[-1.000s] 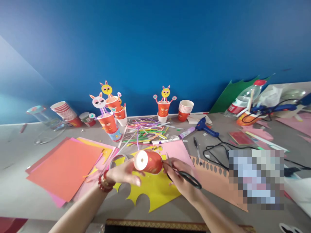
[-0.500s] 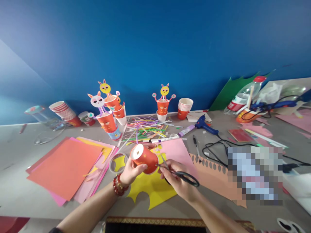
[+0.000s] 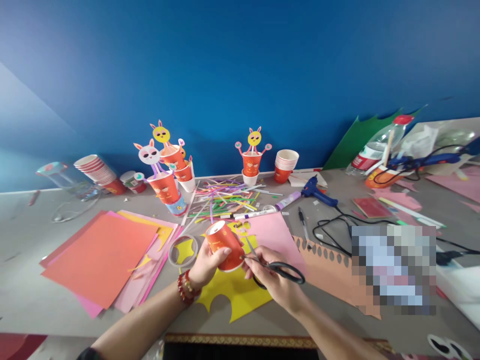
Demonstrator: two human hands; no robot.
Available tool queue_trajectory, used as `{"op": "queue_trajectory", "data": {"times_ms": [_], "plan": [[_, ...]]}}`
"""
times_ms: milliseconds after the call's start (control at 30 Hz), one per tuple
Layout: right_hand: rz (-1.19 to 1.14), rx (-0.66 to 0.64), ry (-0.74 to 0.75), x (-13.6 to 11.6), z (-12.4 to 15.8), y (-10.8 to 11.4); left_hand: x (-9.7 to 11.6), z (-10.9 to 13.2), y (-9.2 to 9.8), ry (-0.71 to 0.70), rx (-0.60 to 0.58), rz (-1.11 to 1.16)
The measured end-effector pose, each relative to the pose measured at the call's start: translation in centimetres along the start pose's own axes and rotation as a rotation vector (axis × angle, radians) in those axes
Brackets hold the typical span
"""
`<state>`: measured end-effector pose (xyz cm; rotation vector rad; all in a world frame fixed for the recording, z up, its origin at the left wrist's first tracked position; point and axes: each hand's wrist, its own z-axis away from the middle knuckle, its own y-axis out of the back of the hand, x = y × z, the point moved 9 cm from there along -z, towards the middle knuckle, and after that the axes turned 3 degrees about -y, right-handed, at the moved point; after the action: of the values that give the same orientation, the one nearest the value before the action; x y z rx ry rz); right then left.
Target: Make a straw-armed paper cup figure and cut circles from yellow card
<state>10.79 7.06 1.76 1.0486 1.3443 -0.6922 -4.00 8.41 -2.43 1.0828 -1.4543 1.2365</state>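
Observation:
My left hand is wrapped round a red paper cup, which is tilted with its white base up and toward the far left. A small dark hole shows in that base. In my right hand are black-handled scissors with the blades parted. One blade tip meets the cup's side near its rim; the other blade points up beside it. Beneath both hands lies a yellow paper sheet with rounded cut-outs along its edge. A tape roll rests left of the cup.
Orange and pink paper sheets lie at the left. Behind the hands are scattered colored strips and decorated cups. A blue glue gun, its black cable and a plastic bottle occupy the right.
The cup has turned in my left hand, its base now facing less toward me. My right hand and the scissors have barely moved, still at the cup's side.

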Motion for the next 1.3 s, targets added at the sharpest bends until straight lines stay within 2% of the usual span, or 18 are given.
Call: {"op": "queue_trajectory", "data": {"times_ms": [133,267,433,567,767,1000,1100,1300], "plan": [[0.062,-0.027,0.088,-0.9,0.1,-0.1,-0.2,0.0,0.1,0.052,-0.004,0.005],[0.193,-0.036,0.248,-2.2,0.4,-0.4,-0.2,0.2,0.1,0.084,-0.024,0.015],[0.315,-0.063,0.408,-3.2,0.7,-1.0,-0.2,0.2,-0.5,0.145,-0.095,0.036],[0.364,-0.1,0.473,-3.7,0.8,-1.3,-0.1,0.2,-1.1,0.192,-0.175,0.089],[0.26,-0.092,0.428,-3.6,0.7,-0.5,1.2,0.1,-1.8,0.101,-0.234,0.174],[0.255,-0.098,0.418,-3.5,0.7,-0.7,1.6,0.1,-1.9,0.074,-0.245,0.099],[0.218,-0.078,0.32,-2.9,0.6,-0.6,2.2,0.1,-1.6,0.02,-0.238,0.033],[0.039,-0.059,0.014,-0.4,0.6,-0.7,2.9,0.3,-1.3,-0.101,-0.241,-0.005]]}}
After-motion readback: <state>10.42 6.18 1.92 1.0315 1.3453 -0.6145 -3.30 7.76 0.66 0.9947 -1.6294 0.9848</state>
